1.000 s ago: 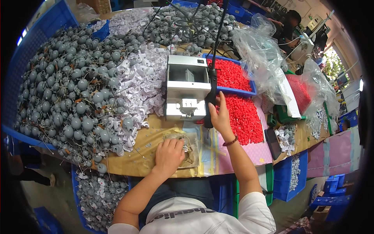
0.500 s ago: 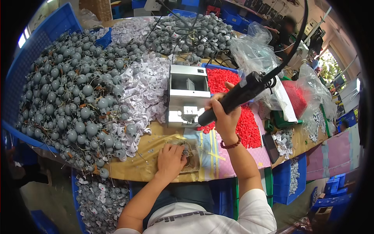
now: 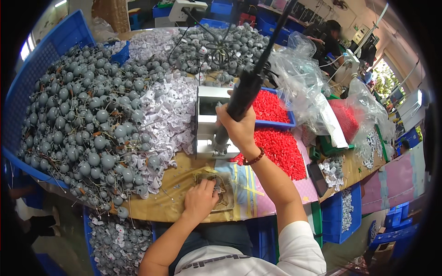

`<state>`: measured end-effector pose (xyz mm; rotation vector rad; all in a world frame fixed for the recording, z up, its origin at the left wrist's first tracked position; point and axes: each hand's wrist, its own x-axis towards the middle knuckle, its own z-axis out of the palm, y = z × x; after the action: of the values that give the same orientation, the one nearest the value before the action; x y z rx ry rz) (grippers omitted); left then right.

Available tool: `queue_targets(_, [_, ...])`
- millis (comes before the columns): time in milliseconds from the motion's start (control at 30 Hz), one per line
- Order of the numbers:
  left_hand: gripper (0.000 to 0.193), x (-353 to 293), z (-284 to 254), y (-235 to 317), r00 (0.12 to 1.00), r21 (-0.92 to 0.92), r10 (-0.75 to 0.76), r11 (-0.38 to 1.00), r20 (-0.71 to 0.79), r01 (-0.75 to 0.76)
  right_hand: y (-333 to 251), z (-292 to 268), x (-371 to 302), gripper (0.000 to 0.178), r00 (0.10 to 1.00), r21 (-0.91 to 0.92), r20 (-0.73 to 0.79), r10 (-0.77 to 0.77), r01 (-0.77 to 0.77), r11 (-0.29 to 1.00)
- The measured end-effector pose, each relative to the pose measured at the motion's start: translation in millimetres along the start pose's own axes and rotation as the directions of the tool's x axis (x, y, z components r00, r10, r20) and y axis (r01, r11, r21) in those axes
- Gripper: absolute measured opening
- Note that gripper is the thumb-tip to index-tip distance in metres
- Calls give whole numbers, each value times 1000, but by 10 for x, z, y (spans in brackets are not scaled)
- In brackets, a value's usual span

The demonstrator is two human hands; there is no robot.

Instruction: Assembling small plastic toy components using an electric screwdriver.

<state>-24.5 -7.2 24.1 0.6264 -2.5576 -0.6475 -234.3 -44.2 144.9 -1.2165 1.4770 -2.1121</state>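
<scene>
Tool (image 3: 245,94), black, cylindrical, corded, likely rigid and weighty, best held mid-barrel, leans above the brown-covered table (image 3: 161,198), back from its near edge, right hand (image 3: 239,129) wrapped around it, left hand (image 3: 200,201) curled, its pinch indeterminable.

Center: left hand (image 3: 201,199), one; right hand (image 3: 238,132), one; black handheld tool (image 3: 245,94), one; white bench unit (image 3: 206,118), one; bracelet (image 3: 254,160), one. Right of center: blue tray (image 3: 276,124), one. Left: large blue crate (image 3: 50,56), one; gray globes (image 3: 102,115), too numerous to count.
</scene>
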Motion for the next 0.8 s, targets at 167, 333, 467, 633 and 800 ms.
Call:
queue_targets(167, [30,-46,29,-14,1000,-8,-3,1000,-15,2,62,-2,-81,34,987,-68,31,160,-157,985])
queue_targets(333, [36,-62,77,-40,999,-23,-34,999,20,35,-309,-103,-645,66,937,-74,122,326,-319,945])
queue_targets(467, [34,-50,79,-42,1000,-31,-18,999,-11,18,-353,-151,-1030,18,961,-1,105,256,-257,966])
queue_targets(633, [34,-46,94,-46,1000,-5,-6,1000,-25,5,-284,-158,-1160,16,970,-26,179,166,-164,986])
queue_targets(800, [31,-32,101,-31,1000,-24,-10,1000,-29,10,-202,-182,-1200,15,968,-33,185,172,-169,985])
